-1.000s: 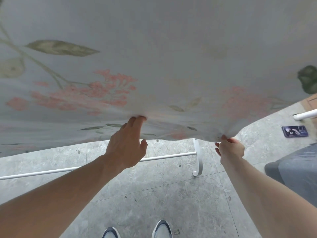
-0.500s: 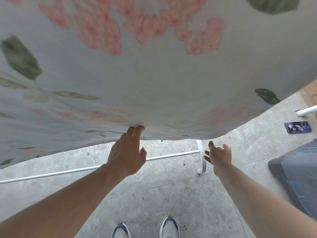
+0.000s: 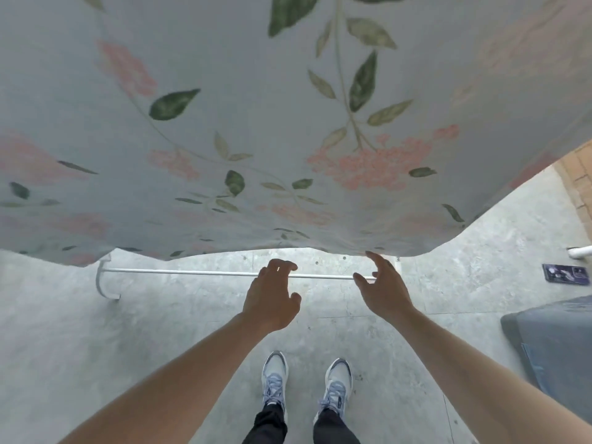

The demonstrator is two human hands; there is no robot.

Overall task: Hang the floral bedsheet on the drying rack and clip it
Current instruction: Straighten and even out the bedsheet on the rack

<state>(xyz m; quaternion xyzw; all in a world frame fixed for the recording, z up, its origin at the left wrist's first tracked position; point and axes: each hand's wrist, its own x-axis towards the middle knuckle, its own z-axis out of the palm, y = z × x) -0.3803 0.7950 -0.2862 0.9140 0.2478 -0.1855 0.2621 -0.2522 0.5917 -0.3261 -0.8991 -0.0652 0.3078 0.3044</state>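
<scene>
The floral bedsheet (image 3: 256, 123), pale grey with pink blossoms and green leaves, hangs in front of me and fills the upper half of the view. Its lower hem runs across the middle. My left hand (image 3: 272, 299) is just below the hem with loosely curled fingers and holds nothing. My right hand (image 3: 382, 290) is spread, its fingertips reaching up to the hem's edge. The white base bar of the drying rack (image 3: 192, 273) lies on the floor behind both hands. The rack's top is hidden by the sheet. No clips are in view.
Grey tiled floor lies underfoot, with my two shoes (image 3: 306, 386) near the bottom centre. A grey container (image 3: 557, 344) stands at the right edge. A dark card-like item (image 3: 565, 273) lies on the floor at the right, near a white pipe end (image 3: 579, 251).
My left hand has let go of the sheet's hem and dropped below it. My right hand, free since half a second ago, has come up to the hem. The sheet now hangs lower.
</scene>
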